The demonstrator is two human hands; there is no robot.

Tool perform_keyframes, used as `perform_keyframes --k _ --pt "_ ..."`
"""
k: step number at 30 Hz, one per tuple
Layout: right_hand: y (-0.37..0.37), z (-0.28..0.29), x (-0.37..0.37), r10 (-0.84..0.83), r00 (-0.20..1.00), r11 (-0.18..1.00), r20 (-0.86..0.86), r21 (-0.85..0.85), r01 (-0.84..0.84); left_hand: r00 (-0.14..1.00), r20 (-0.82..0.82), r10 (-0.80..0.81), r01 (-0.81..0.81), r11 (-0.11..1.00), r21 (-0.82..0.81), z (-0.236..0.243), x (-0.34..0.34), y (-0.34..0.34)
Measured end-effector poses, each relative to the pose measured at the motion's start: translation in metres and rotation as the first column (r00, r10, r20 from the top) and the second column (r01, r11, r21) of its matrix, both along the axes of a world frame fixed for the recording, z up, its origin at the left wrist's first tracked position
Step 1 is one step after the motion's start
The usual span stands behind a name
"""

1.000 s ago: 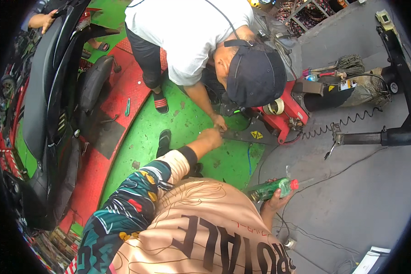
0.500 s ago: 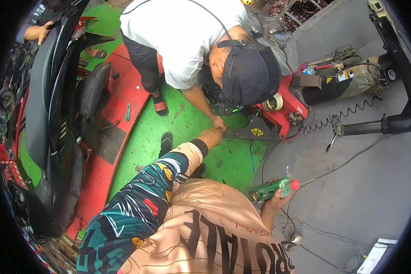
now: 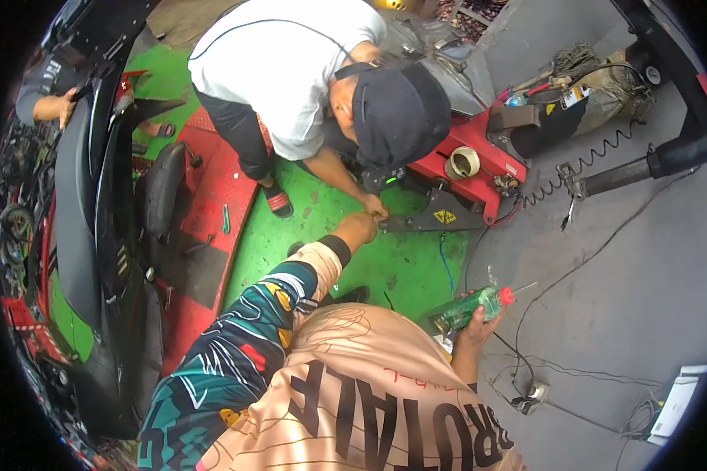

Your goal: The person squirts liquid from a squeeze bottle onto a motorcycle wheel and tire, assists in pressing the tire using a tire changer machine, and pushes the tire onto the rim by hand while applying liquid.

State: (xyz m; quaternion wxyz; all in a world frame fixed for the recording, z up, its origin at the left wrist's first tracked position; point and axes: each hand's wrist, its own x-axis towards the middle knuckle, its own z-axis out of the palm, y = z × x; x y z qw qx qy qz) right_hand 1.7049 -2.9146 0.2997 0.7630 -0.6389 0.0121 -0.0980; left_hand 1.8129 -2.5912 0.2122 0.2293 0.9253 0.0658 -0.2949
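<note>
My left arm reaches forward, and my left hand (image 3: 359, 228) is closed at the tip of the dark metal arm (image 3: 428, 217) of a red machine. Its fingers meet a co-worker's hand (image 3: 375, 206) there; whatever is between them is hidden. In my right hand (image 3: 477, 334), held low at my right side, is a clear green plastic bottle (image 3: 467, 311). It lies tilted on its side, its red cap (image 3: 506, 296) pointing right with a thin spout sticking out. My fingers wrap round it near the cap end.
The co-worker in a dark cap (image 3: 401, 114) bends over the red machine (image 3: 467, 145), which has an open can (image 3: 462, 163) on it. A motorcycle (image 3: 78, 220) stands left beside a red platform (image 3: 204, 212). Cables (image 3: 581, 369) trail on the grey floor at right. Another person's hand (image 3: 55, 108) touches the motorcycle.
The view has shifted a little. The co-worker's head has moved left, exposing more of the red machine and its open can. My left hand stays by the metal arm, and my right keeps the bottle.
</note>
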Motion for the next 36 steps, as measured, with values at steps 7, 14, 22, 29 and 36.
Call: perform_keyframes --k 7,14,22,29,36 --pt "-0.01 -0.005 -0.002 -0.077 0.996 0.995 0.05 -0.063 0.08 0.969 -0.057 0.239 -0.236 0.971 0.047 -0.034 0.03 0.003" --pt "-0.039 -0.021 -0.012 -0.177 0.983 0.98 0.049 -0.082 0.18 0.999 -0.028 -0.03 0.034 0.989 0.141 -0.031 0.042 0.017" --pt "-0.032 -0.018 0.008 -0.145 0.989 0.986 0.005 -0.086 0.145 0.963 0.168 0.211 -0.227 0.97 0.083 -0.001 0.056 0.024" --pt "-0.013 -0.038 0.041 0.022 0.996 0.991 -0.089 -0.13 -0.034 0.979 0.199 0.045 -0.019 0.992 -0.129 -0.049 0.074 0.054" --pt "0.016 -0.101 0.096 0.247 0.951 0.92 -0.187 -0.263 -0.29 0.838 -0.042 0.545 -0.54 0.815 -0.211 -0.057 0.077 0.055"
